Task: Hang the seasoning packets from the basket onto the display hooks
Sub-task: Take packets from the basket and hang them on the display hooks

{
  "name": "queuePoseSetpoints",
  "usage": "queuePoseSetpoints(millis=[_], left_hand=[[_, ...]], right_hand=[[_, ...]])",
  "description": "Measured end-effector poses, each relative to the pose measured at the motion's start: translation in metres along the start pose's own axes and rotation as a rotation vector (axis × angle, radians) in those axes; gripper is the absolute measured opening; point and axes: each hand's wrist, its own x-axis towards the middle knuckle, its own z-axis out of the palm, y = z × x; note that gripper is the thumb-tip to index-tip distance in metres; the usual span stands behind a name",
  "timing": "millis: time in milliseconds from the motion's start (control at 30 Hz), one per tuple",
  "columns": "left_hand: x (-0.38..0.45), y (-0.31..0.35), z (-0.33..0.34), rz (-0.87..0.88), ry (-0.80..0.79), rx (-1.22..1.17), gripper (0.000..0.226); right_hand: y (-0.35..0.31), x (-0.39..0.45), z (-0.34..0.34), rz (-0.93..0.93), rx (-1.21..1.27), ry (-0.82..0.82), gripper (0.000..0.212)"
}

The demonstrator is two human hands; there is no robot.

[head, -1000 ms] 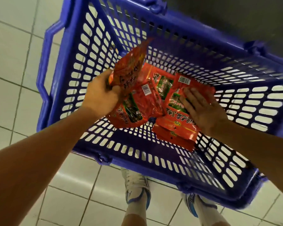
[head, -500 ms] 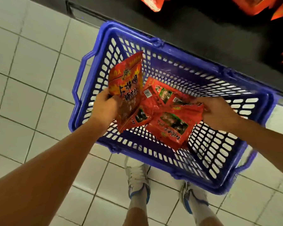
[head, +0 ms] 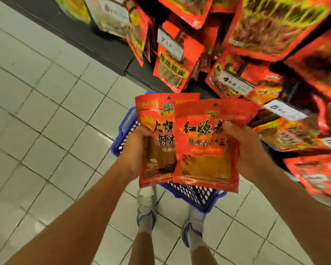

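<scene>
I hold two red seasoning packets upright in front of me, above the blue basket (head: 123, 131). My left hand (head: 137, 150) grips the left packet (head: 155, 131) by its left edge. My right hand (head: 241, 148) grips the right packet (head: 204, 146) by its right edge; this packet overlaps the left one in front. Both packets show black characters and a clear window with brown powder. The basket stands on the floor below, mostly hidden behind the packets. Rows of red packets (head: 170, 64) hang on the display at upper right; the hooks themselves are hidden.
White floor tiles (head: 46, 111) spread to the left and below. A dark shelf base (head: 107, 46) runs diagonally along the display's foot. White price tags (head: 283, 109) sit among the hanging packets. My feet in white and blue shoes (head: 146, 209) stand behind the basket.
Both hands have lifted out of the basket, each with a red packet, and now hold them upright. My view has tilted up, bringing the display of hanging packets into sight.
</scene>
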Motion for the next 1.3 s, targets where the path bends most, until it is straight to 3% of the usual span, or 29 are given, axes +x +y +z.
queuePoseSetpoints(millis=[67, 167, 267, 367, 500, 633, 900, 1100, 1300], left_hand=[[-0.039, 0.020, 0.017, 0.043, -0.021, -0.017, 0.042], [-0.106, 0.049, 0.046, 0.135, -0.008, 0.027, 0.048], [-0.171, 0.079, 0.074, 0.289, 0.058, 0.113, 0.058], [-0.235, 0.120, 0.103, 0.392, 0.073, 0.199, 0.039], [-0.308, 0.185, 0.144, 0.500, -0.111, 0.235, 0.031], [-0.383, 0.243, 0.197, 0.654, -0.295, 0.315, 0.015], [-0.497, 0.292, 0.314, 0.877, -0.546, 0.478, 0.013], [-0.552, 0.275, 0.402, 0.952, -0.672, 0.461, 0.019], [-0.583, 0.250, 0.474, 0.985, -0.696, 0.424, 0.018]], right_hand=[[-0.039, -0.036, 0.011, -0.059, -0.022, 0.064, 0.033], [-0.099, -0.094, 0.025, -0.203, -0.146, 0.164, 0.046], [-0.162, -0.155, 0.035, -0.355, -0.264, 0.249, 0.027], [-0.225, -0.218, 0.045, -0.507, -0.330, 0.294, 0.013], [-0.309, -0.303, 0.063, -0.676, -0.339, 0.337, 0.025], [-0.374, -0.386, 0.066, -0.864, -0.291, 0.481, 0.009], [-0.440, -0.523, 0.049, -1.156, -0.114, 0.705, 0.028], [-0.465, -0.609, -0.012, -1.236, -0.027, 0.787, 0.005], [-0.490, -0.657, -0.079, -1.247, 0.077, 0.881, 0.011]])
